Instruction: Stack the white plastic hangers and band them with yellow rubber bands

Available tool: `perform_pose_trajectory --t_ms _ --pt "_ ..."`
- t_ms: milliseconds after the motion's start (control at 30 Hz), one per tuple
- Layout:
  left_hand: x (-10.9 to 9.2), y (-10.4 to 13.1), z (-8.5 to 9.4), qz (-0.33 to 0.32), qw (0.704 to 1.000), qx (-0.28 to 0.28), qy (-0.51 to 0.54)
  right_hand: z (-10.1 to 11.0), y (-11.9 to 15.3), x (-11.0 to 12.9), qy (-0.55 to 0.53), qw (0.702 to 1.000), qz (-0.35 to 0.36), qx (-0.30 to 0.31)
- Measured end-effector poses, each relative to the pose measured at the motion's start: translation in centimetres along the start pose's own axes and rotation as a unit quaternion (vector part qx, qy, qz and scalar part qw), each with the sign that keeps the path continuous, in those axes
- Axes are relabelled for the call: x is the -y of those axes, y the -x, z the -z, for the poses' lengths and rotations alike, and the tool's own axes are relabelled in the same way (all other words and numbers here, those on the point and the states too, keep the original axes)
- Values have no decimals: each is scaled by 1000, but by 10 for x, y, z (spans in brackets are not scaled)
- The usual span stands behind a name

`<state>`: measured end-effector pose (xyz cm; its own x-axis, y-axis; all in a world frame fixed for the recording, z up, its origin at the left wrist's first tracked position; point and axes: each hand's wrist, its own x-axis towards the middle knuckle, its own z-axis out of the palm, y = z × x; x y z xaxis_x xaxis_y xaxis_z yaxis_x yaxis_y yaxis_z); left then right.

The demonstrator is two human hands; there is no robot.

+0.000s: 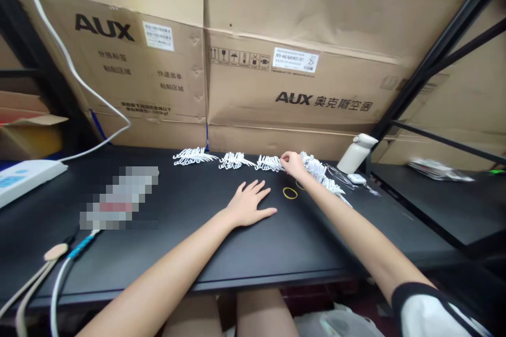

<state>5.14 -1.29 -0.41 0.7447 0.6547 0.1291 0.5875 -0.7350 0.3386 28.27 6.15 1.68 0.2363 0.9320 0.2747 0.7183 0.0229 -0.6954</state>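
Observation:
My left hand [248,204] lies flat on the black tabletop [190,237] with its fingers spread and nothing in it. Farther back and to the right, my right hand [292,164] has its fingers drawn together at the right end of a row of white hooks [268,163]; whether it pinches one is hidden. Two more rows of white hooks [193,156] [234,160] lie to the left. A larger heap of white hooks [316,167] is partly behind my right hand. A yellow ring [290,193] lies between my hands, and a second one shows beside my right forearm.
Tall cardboard boxes [245,89] line the back edge. A white bottle [356,154] and a small white case [357,179] stand at the right. On the left are a blurred-out device [122,197] with a cable, and a white power strip [31,176].

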Motion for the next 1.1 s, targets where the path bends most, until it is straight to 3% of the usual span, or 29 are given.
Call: perform_pose_trajectory --t_ms 200,400,500,633,833,933,1100 --pt "0 1 1 -5 1000 -7 11 -3 -7 -4 -61 993 -85 52" --pt "5 3 5 -18 998 -42 37 -2 -12 -12 -64 991 -99 67" --pt "10 3 7 -34 996 -74 46 0 -13 -18 -27 995 -97 22" --pt "15 2 9 -49 992 -104 53 1 -7 -20 5 993 -78 -87" --pt "14 3 14 -21 987 -136 88 -6 16 -4 -44 971 -31 -232" --pt "12 -1 15 18 963 -177 200 -12 40 13 -129 956 59 -257" --pt "16 -15 12 77 864 -234 439 -24 82 50 -194 950 202 -140"
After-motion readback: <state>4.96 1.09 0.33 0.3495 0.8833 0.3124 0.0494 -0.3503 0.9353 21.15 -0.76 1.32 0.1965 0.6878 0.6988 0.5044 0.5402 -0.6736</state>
